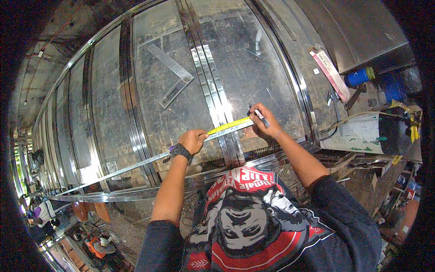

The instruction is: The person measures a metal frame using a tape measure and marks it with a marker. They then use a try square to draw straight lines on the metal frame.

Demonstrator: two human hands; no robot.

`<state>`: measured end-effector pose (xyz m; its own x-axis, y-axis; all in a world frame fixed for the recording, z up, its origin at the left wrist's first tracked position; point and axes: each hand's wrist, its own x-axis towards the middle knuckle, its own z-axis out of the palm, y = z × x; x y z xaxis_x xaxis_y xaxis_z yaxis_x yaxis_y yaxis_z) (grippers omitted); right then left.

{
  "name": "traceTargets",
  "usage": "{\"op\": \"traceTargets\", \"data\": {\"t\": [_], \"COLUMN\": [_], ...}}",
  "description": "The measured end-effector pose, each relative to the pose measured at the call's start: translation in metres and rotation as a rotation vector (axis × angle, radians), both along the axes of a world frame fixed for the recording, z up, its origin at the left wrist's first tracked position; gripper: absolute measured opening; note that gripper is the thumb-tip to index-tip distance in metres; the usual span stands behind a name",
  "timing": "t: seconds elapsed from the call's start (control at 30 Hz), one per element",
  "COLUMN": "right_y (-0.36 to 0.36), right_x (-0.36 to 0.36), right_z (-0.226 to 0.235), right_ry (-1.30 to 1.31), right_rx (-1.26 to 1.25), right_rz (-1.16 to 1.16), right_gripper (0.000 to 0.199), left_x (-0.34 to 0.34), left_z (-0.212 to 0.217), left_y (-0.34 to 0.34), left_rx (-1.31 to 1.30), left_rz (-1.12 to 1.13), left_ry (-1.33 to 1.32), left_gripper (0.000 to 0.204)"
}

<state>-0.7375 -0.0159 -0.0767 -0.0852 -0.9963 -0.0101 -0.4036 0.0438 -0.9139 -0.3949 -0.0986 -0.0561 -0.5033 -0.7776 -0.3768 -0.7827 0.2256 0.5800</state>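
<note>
Scuffed tabletop, metal square, shiny bars

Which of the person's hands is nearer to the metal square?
Left. The left hand, on the yellow tape, is just below the square in the picture; the right hand, holding a pen, is farther, to its lower right.

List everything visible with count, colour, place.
Worktop: one, grey, beneath
Frame bars: several, silver, on worktop
Metal square: one, silver, on worktop
Measuring tape: one, yellow, centre
Pale strip: one, silvery, left of centre
Pen: one, black and white, centre
Long box: one, red and white, right
Cylinder: one, blue, upper right
Clutter: uncountable, mixed colours, edges
Watch: one, black, centre-left
Shirt: one, dark, printed, bottom
Left hand: one, bare, pinching tape
Right hand: one, bare, holding pen
</note>
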Motion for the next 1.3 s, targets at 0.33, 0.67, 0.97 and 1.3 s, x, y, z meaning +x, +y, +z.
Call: {"op": "traceTargets", "data": {"t": [0.33, 0.67, 0.97, 1.3], "right_y": [0.003, 0.009, 0.01, 0.038], "right_x": [0.0, 0.006, 0.004, 0.027], "right_z": [-0.004, -0.005, 0.0, 0.048], "right_ry": [-0.044, -0.084, -0.082, 0.128], "right_rx": [0.036, 0.061, 0.04, -0.157], "right_rz": [-0.028, -0.088, -0.129, -0.386], "right_gripper": [0.018, 0.024, 0.024, 0.031], "left_x": [0.005, 0.005, -0.001, -0.003], "left_z": [-0.013, -0.014, -0.007, -0.006], "left_y": [-0.005, -0.007, -0.001, 0.009], "left_rx": [0.017, 0.034, 0.033, 0.0], "left_rz": [-0.008, -0.029, 0.054, 0.078], "left_ry": [0.046, 0.062, 0.01, -0.071], "left_gripper": [0.028, 0.027, 0.025, 0.03]}}
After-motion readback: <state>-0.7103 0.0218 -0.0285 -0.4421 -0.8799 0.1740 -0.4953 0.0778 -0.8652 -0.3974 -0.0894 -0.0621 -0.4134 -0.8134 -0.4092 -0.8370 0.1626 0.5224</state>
